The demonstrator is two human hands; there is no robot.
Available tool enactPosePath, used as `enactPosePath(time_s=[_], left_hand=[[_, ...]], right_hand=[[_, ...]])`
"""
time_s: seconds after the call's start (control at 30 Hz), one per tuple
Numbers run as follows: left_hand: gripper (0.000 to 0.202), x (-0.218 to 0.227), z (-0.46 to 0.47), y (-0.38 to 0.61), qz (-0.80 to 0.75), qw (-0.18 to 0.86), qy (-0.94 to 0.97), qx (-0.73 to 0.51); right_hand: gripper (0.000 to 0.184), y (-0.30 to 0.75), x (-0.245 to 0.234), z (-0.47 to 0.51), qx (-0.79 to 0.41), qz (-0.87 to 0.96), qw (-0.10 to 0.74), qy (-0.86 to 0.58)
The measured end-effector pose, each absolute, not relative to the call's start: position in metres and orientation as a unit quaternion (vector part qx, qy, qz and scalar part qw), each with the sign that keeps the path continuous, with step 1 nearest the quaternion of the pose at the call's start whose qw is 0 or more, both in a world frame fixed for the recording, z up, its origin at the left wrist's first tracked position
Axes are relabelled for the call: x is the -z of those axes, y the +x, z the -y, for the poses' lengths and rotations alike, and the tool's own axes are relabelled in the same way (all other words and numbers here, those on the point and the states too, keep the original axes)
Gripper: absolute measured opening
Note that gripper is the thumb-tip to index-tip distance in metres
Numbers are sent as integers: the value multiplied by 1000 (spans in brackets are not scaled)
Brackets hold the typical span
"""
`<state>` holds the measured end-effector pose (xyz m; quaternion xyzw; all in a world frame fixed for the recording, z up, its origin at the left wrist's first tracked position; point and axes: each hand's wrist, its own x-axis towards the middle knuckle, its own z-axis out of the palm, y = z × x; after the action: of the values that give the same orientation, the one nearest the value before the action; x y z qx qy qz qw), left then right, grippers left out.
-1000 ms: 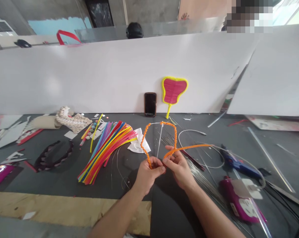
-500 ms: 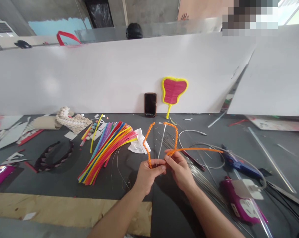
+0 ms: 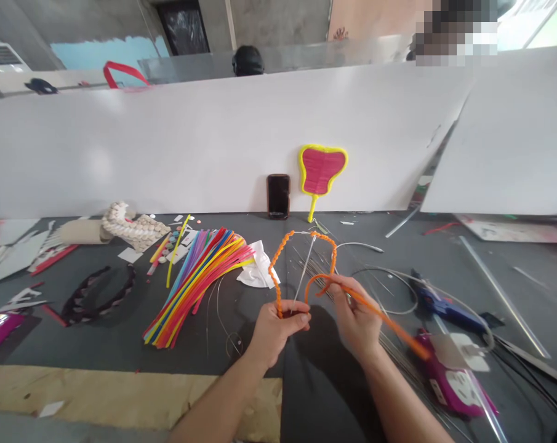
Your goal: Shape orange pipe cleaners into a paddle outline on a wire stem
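My left hand (image 3: 274,335) pinches the bottom of a wire frame (image 3: 304,261), thumb over fingers. Twisted orange pipe cleaner (image 3: 272,271) coils along the frame's left and right sides, while a short stretch at the top shows bare wire. Closed around a loose orange pipe cleaner (image 3: 389,321) at the frame's right side is my right hand (image 3: 357,320). That strand curves in a loop between my hands, and its long tail points right, blurred. Behind the frame, a pink fan shape with a yellow border (image 3: 323,169) leans on the white board.
Colourful pipe cleaners (image 3: 199,283) lie in a bundle at left, near a dark braided headband (image 3: 98,298). A phone (image 3: 278,195) leans on the board. Loose wires, a blue glue gun (image 3: 448,311) and a purple power strip (image 3: 463,384) lie at right. People are partly visible beyond the board.
My right hand has moved right, away from my left, drawing the orange pipe cleaner into a loop. Its tail has swung downward. My left hand keeps its grip on the frame.
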<state>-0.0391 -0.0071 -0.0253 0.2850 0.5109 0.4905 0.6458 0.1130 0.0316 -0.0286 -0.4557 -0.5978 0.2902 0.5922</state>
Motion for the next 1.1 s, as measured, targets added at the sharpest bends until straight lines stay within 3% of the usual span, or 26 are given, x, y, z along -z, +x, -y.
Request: enactPosePath(time_s=[0.23, 0.37, 0.5, 0.63, 0.77, 0.93, 1.1], left_hand=[[23, 24, 9, -38, -494, 645, 294, -503], [23, 27, 7, -41, -481, 652, 271, -519], [23, 26, 4, -46, -447, 679, 180, -553], [21, 22, 4, -51, -372, 725, 137, -563], [21, 20, 8, -49, -332, 767, 135, -532], [21, 20, 12, -44, -330, 775, 160, -516], [18, 16, 11, -50, -328, 739, 196, -556]], right_hand=[[21, 113, 27, -33, -24, 805, 376, -459], [32, 111, 31, -32, -27, 806, 372, -460], [58, 109, 38, -34, -139, 740, 468, -462], [52, 101, 36, -30, -440, 577, 531, -438], [46, 93, 26, -23, -692, 420, 486, -329], [26, 86, 29, -21, -738, 287, 508, -340], [20, 86, 38, -30, -768, 191, 491, -364]])
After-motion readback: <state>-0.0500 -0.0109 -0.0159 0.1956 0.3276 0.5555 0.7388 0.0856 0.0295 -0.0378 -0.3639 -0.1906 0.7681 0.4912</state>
